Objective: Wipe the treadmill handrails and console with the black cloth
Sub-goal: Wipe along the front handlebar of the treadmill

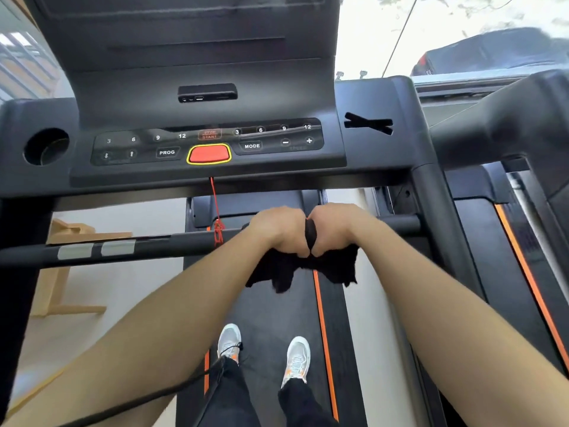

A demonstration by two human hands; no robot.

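Observation:
The black cloth (286, 271) is wrapped over the treadmill's front crossbar handrail (154, 243), its loose ends hanging below. My left hand (278, 231) and my right hand (334, 229) sit side by side, knuckles touching, both closed around the cloth on the bar. Above them is the dark console (209, 143) with number keys, PROG and MODE buttons and a red stop button (209, 154). The right handrail (505, 118) rises at the far right.
A red safety cord with clip (217, 217) dangles from the console to the bar. A cup holder (46, 146) sits at the console's left. My feet in grey shoes (297, 357) stand on the belt (277, 318). A wooden frame (70, 241) stands on the floor at left.

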